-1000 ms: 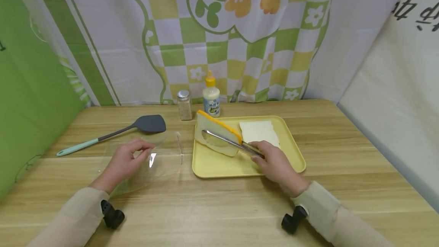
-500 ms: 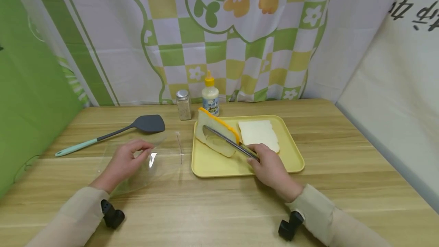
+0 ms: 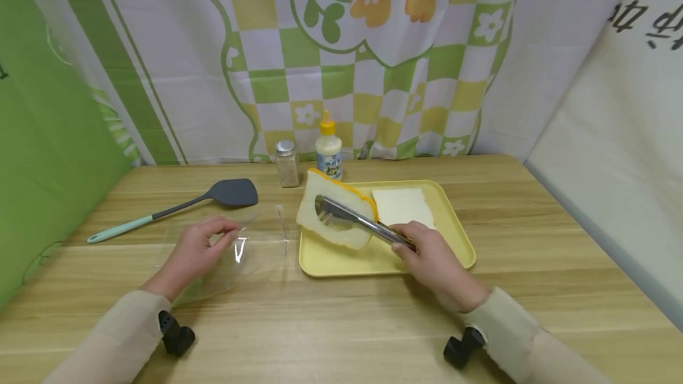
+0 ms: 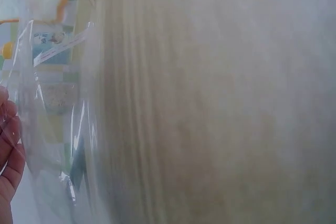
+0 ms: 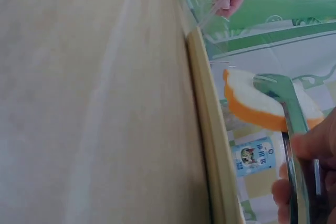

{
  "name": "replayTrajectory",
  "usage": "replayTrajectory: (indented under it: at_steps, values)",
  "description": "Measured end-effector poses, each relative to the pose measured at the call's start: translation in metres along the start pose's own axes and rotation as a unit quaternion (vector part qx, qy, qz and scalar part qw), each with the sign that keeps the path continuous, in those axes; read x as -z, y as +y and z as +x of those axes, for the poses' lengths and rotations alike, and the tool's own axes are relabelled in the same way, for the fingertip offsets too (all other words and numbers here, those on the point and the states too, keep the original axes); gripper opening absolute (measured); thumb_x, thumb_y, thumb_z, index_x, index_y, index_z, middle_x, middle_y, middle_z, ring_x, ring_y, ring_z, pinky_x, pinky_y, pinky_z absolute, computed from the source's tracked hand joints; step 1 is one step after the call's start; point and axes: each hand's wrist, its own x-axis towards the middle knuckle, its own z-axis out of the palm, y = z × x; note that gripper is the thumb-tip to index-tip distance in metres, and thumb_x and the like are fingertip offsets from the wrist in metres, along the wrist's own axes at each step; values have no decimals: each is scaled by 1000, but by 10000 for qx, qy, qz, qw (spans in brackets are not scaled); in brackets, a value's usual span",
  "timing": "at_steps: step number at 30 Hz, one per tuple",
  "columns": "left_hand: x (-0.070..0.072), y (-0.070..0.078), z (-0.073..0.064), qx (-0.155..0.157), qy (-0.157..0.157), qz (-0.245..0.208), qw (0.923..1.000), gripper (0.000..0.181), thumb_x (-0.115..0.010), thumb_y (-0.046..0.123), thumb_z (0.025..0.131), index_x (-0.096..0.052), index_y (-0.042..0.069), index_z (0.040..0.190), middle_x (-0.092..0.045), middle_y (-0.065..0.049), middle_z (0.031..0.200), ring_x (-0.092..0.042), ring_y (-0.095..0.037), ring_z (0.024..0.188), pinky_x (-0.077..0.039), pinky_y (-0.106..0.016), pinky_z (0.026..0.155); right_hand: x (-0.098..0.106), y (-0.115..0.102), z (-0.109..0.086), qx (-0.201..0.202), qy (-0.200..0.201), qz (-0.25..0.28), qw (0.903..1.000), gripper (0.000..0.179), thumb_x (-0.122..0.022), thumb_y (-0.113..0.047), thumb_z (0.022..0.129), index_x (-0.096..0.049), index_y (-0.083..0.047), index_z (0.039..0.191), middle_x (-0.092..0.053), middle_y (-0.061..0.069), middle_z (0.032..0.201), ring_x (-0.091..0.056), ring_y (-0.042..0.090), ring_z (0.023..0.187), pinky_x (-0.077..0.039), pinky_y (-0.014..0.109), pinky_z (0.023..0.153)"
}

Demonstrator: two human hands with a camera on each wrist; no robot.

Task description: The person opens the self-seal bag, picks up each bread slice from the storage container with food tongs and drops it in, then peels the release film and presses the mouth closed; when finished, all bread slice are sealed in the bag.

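Observation:
My left hand (image 3: 200, 248) pinches the edge of a clear plastic bag (image 3: 261, 250) that lies on the table left of the tray. The bag's film bulges up beside the fingers in the left wrist view. My right hand (image 3: 434, 259) grips metal tongs (image 3: 385, 232), whose tips clamp a bread slice (image 3: 341, 193) with an orange crust. That slice hangs tilted over the left part of a yellow tray (image 3: 368, 264), its left edge past the rim. A second bread slice (image 3: 404, 203) lies flat at the tray's right, partly behind the right hand.
Behind the bag lies a spatula (image 3: 232, 192) with a mint handle. A glass shaker (image 3: 288, 166) and a yellow-capped squeeze bottle (image 3: 328, 156) stand at the table's back, close to the tray. Printed curtain cloth (image 3: 363, 88) hangs behind the table (image 3: 331, 330).
The clamped bread slice has turned from steeper to flatter, showing more of its white face, and sits slightly further left. The left hand stays in place on the bag.

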Motion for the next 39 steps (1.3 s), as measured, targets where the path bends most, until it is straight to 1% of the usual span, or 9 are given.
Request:
replayTrajectory:
  at_steps: [4, 8, 12, 14, 17, 21, 28, 34, 39]
  values:
    - [0, 3, 1, -26, -87, -2, 10000, 10, -66, 5, 85, -71, 6, 93, -68, -1, 89, -60, -19, 84, -48, -38, 72, 3, 1, 2, -113, -214, 521, 9984, 18, -64, -3, 84, -67, 0, 102, -57, 1, 77, -44, 9, 65, -39, 22, 57]
    - [-2, 3, 4, -363, -34, 20, 9993, 12, -69, 3, 81, -72, 8, 92, -69, 1, 88, -60, -15, 82, -47, -29, 70, 5, 0, 4, -466, -761, 897, 9920, 12, -63, -8, 87, -67, -3, 96, -58, 1, 76, -45, 9, 61, -39, 22, 52]
    - [-3, 4, 6, -719, 51, -92, 9974, 17, -70, -2, 77, -72, 8, 91, -69, 0, 87, -61, -13, 82, -44, -16, 72, 6, -3, 8, -649, -1388, 1036, 9827, 9, -60, -12, 89, -65, -5, 92, -53, -1, 68, -43, 8, 49, -38, 23, 45]
    - [-3, 6, 6, -808, 61, -151, 9966, 18, -71, -3, 76, -72, 7, 90, -69, -1, 87, -61, -14, 83, -43, -12, 74, 6, -6, 11, -683, -1622, 1074, 9785, 10, -59, -12, 89, -64, -5, 93, -52, -1, 67, -43, 8, 45, -38, 24, 43]
    - [-4, 9, 7, -865, 29, -220, 9960, 18, -71, -4, 75, -72, 6, 89, -69, -1, 87, -62, -15, 82, -43, -10, 75, 6, -9, 16, -712, -1903, 1105, 9729, 10, -58, -13, 90, -63, -5, 93, -53, 0, 71, -43, 9, 46, -40, 25, 44]
    - [-7, 11, 6, -923, -52, -330, 9952, 15, -71, -4, 76, -72, 6, 87, -68, 1, 84, -61, -11, 78, -45, -14, 72, 5, -13, 21, -756, -2215, 1222, 9645, 12, -58, -13, 90, -63, -2, 92, -55, 2, 75, -44, 10, 47, -41, 27, 45]
    - [-10, 9, 5, -940, -133, -476, 9943, 13, -70, -3, 77, -70, 7, 86, -65, 4, 82, -54, -5, 74, -47, -26, 63, 6, -14, 25, -968, -2582, 1265, 9529, 10, -57, -11, 89, -62, -2, 89, -51, 1, 68, -40, 10, 44, -34, 25, 44]
    - [-12, 14, 5, -946, -254, -429, 9943, 16, -70, 0, 78, -72, 9, 90, -69, 0, 88, -61, -12, 83, -48, -26, 75, 4, -15, 30, -1410, -2922, 1843, 9278, 16, -56, -12, 91, -62, 2, 94, -42, 0, 58, -32, 10, 42, -29, 23, 43]
    - [-14, 19, 5, -819, -395, -477, 9947, 15, -67, 1, 80, -71, 5, 94, -69, -6, 94, -63, -21, 90, -50, -35, 80, 2, -17, 33, -1402, -3070, 1995, 9200, 18, -56, -14, 92, -62, 2, 96, -42, 0, 59, -32, 11, 42, -29, 24, 43]
